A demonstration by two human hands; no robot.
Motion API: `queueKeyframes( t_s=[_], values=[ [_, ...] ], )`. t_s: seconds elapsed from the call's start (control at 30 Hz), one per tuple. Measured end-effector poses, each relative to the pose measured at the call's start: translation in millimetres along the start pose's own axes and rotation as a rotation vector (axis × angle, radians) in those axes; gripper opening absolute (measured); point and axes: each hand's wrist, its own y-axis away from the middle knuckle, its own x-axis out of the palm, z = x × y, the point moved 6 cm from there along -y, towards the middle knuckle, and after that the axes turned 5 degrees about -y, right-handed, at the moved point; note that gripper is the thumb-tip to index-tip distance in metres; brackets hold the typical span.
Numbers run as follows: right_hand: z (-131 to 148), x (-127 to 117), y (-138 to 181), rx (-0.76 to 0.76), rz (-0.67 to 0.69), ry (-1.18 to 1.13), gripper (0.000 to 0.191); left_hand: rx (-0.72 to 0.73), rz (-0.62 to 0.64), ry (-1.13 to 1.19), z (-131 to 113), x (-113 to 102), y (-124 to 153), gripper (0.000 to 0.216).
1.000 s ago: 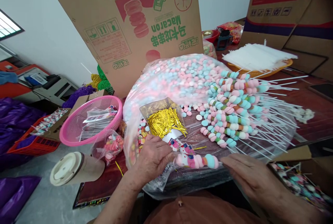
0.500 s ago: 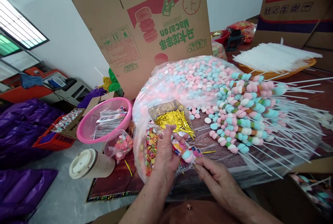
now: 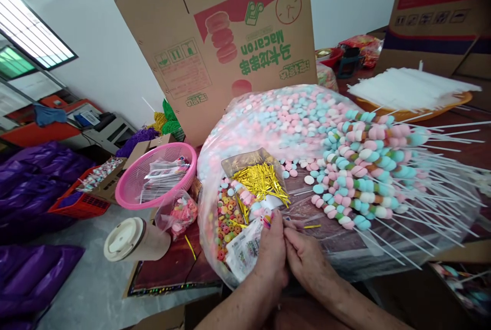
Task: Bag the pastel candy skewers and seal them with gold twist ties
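Observation:
My left hand is closed around the lower part of a bagged candy skewer, which points away and to the left. Pressed against it, my right hand pinches at the skewer's lower end, where the fingers hide the stick. Pink, blue and white candies show through the skewer's clear printed wrapper. Just beyond lies an open pouch of gold twist ties. Printed plastic bags rest left of my hands, beside ring-shaped candies in a clear bag.
Finished-looking candy skewers are piled at right, sticks outward. Behind is a big clear bag of pastel candies and a cardboard box. White sticks fill a yellow basket. At left stand a pink basket and a lidded cup.
My hands have come together and moved slightly right and nearer to me. The skewer now points away to the left, and the printed bags beside it have come into view.

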Motion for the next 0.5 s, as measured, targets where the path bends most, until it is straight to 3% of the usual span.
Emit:
queueKeyframes(
  t_s=[0.1, 0.17, 0.2, 0.27, 0.33, 0.4, 0.5],
  values=[
    [-6, -7, -6, 0.031, 0.032, -0.037, 0.030, 0.129, 0.172, -0.447, -15, -8, 26, 0.038],
    [-7, -16, -8, 0.048, 0.094, -0.036, 0.032, 0.164, 0.456, -0.826, -31, -15, 46, 0.034],
    [-5, -22, -9, 0.039, 0.135, -0.024, 0.033, 0.228, 0.497, -0.986, -45, -24, 52, 0.030],
    [3, -31, -10, -0.006, 0.229, 0.001, 0.035, 0.612, 0.177, -1.210, -94, -49, 52, 0.028],
    [13, -36, -12, -0.054, 0.345, 0.009, 0.035, 0.872, -0.024, -1.385, -119, -62, 48, 0.050],
    [20, -36, -15, -0.084, 0.433, 0.025, 0.035, 0.981, 0.069, -1.476, -110, -63, 38, 0.050],
    [23, -34, -23, -0.126, 0.471, 0.094, 0.034, 0.916, 0.176, -1.433, -76, -62, 26, 0.028]
  ],
)
